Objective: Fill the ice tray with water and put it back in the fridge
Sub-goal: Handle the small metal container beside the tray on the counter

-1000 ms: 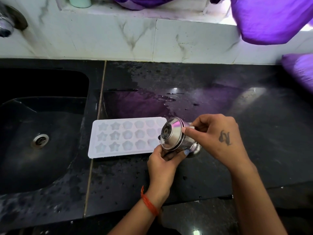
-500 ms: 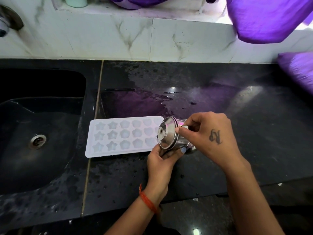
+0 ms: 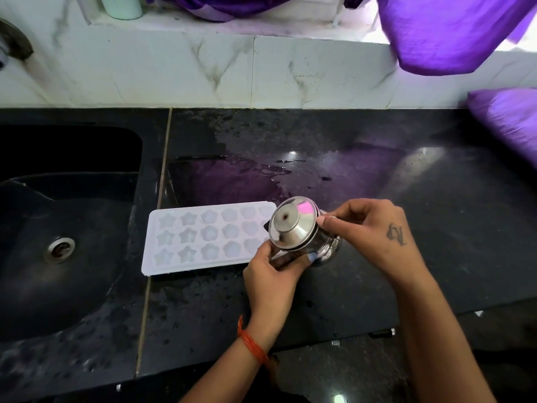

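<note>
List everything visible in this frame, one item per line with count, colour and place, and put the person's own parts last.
ice tray: 1, white, flat on the countertop right of the sink
steel container: 1, silver, lidded, tilted, held at the tray's right end
countertop: 1, black, wet, across the frame
sink: 1, black, left
drain: 1, metal, in the sink
wall tiles: white marble, behind the countertop
cloth: purple, top right
wrist thread: orange, left wrist
left hand: 1, grips the container from below
right hand: 1, tattooed, grips the container's right side

ice tray's right end behind the steel pot; tap cut off at left edge
</note>
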The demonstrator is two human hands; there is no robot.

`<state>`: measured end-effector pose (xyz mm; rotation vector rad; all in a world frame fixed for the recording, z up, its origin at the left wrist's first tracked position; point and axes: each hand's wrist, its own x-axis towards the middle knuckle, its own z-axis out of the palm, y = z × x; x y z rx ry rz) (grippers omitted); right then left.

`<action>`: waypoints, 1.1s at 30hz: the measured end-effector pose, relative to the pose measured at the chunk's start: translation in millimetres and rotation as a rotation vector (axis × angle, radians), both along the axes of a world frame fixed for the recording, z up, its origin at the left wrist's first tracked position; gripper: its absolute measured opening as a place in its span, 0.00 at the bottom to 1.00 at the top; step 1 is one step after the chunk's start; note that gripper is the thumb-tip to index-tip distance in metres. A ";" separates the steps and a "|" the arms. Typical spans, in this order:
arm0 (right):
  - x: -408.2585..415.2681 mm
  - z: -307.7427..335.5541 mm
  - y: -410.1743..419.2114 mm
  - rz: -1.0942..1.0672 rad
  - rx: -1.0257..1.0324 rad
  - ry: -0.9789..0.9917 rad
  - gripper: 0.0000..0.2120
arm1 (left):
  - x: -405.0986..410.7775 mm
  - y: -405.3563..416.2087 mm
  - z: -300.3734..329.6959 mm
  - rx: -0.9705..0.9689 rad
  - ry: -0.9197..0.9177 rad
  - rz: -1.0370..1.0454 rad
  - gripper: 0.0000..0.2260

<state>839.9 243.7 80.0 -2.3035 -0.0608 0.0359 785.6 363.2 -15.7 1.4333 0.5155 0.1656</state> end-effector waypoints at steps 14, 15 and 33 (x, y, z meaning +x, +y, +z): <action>-7.0 12.8 -4.4 0.005 -0.256 -0.104 0.11 | 4.8 -22.3 -5.2 -0.335 0.026 -0.116 0.18; -7.0 13.2 -3.7 0.013 -0.268 -0.110 0.11 | 4.9 -23.2 -5.9 -0.349 0.025 -0.118 0.18; -4.9 19.2 6.5 0.125 -0.380 -0.193 0.10 | 7.1 -26.1 -3.7 -0.486 -0.029 -0.096 0.17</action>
